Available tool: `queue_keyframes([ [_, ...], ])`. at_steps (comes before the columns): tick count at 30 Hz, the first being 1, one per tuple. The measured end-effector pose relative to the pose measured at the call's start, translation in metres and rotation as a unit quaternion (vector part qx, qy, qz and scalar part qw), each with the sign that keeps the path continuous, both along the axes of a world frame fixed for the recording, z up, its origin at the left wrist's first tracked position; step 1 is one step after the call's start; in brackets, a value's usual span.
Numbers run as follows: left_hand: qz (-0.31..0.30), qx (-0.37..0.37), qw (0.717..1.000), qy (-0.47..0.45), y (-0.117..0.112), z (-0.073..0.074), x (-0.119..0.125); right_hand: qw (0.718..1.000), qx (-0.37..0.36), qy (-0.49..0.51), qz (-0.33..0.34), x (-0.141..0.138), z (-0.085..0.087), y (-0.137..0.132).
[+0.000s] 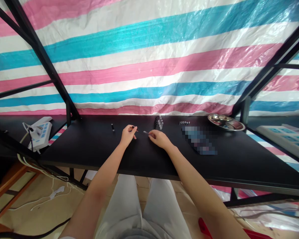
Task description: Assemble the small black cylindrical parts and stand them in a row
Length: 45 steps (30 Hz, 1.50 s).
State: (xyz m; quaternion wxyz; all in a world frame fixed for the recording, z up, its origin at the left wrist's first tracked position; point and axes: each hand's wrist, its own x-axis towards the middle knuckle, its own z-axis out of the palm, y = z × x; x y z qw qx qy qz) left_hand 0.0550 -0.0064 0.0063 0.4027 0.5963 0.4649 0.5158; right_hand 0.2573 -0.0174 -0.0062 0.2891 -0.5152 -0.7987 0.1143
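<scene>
My left hand (128,134) rests on the black table (94,149) with its fingers curled round a small dark part (134,127) at the fingertips. My right hand (158,138) lies a short way to its right, pinching a small pale, silvery piece (146,132) that points toward the left hand. The two hands are a little apart, not touching. Just beyond them stands a cluster of small clear and dark tube-like parts (159,122). One small black part (112,127) lies alone left of my left hand.
A metal dish (225,122) sits at the table's back right, a row of tiny silvery parts (184,122) beside it, and a blurred flat object (200,141). A white power strip (38,132) lies far left. Black frame bars and a striped tarp stand behind.
</scene>
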Motion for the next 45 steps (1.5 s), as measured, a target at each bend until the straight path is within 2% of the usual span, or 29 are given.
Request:
queue_keyframes([
  [3, -0.011, -0.006, 1.0, 0.003, -0.001, 0.002, 0.0, 0.998, -0.029, 0.042, -0.038, 0.014, -0.001, 0.0],
  [7, -0.04, -0.01, 0.999, 0.034, -0.004, 0.002, 0.002, 0.989, -0.025, 0.059, -0.13, 0.029, -0.002, -0.002],
  [13, -0.048, -0.002, 0.995, 0.092, -0.006, -0.001, 0.004, 0.97, -0.045, 0.037, -0.236, 0.03, -0.001, -0.001],
  [20, -0.04, 0.005, 0.995, 0.093, -0.004, -0.006, 0.0, 0.956, -0.063, 0.025, -0.284, 0.031, -0.006, 0.003],
  [27, -0.027, 0.008, 0.994, 0.107, -0.005, -0.005, 0.005, 0.951, -0.081, 0.025, -0.296, 0.03, -0.001, 0.002],
  [30, -0.056, 0.0, 0.987, 0.15, -0.006, -0.005, 0.015, 0.95, -0.087, 0.018, -0.299, 0.03, 0.0, 0.003],
  [33, -0.072, 0.011, 0.97, 0.23, -0.003, -0.002, 0.031, 0.949, -0.093, 0.008, -0.303, 0.029, 0.0, 0.005],
  [37, -0.034, 0.052, 0.944, 0.325, 0.005, 0.006, 0.061, 0.95, -0.093, -0.002, -0.297, 0.029, 0.0, 0.008],
  [41, 0.001, 0.012, 0.923, 0.385, 0.016, 0.01, 0.091, 0.954, -0.097, -0.002, -0.283, 0.029, 0.002, 0.01],
  [45, 0.039, -0.027, 0.909, 0.414, 0.026, 0.002, 0.107, 0.953, -0.103, -0.004, -0.285, 0.03, 0.003, 0.01],
])
